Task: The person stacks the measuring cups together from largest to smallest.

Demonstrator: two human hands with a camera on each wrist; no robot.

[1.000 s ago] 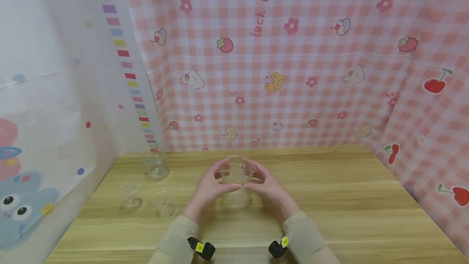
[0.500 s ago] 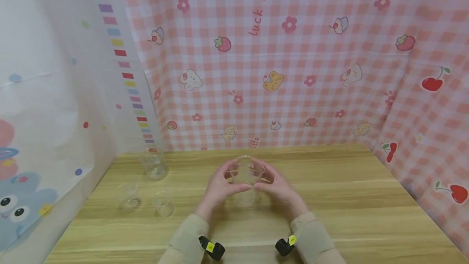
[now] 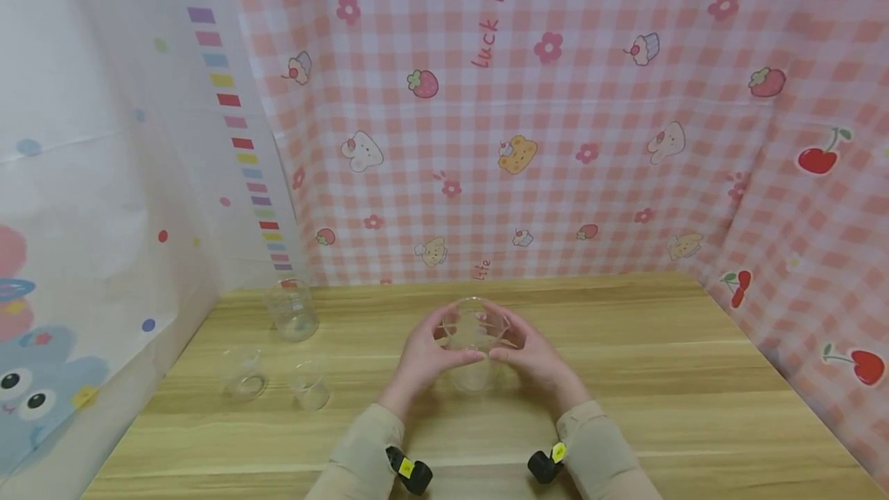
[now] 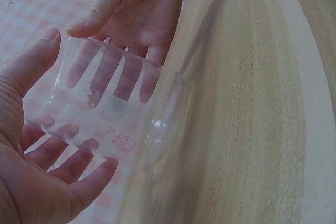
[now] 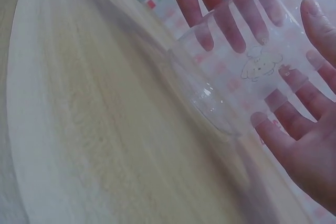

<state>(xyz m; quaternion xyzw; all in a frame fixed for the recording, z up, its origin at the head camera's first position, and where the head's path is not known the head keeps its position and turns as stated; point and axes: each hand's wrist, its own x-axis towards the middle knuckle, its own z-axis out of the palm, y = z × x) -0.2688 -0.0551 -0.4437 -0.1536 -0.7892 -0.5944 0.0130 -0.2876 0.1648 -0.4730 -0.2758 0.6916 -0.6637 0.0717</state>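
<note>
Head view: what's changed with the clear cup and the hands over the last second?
The clear cup has moved a little to the right, and the left hand and right hand moved with it. Nothing was newly taken hold of or let go. The large cup, left small cup and right small cup stayed put.

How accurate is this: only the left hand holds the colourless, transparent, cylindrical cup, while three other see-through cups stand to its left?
Not quite: the head view shows the right hand holding that transparent cup together with the left hand.
</note>
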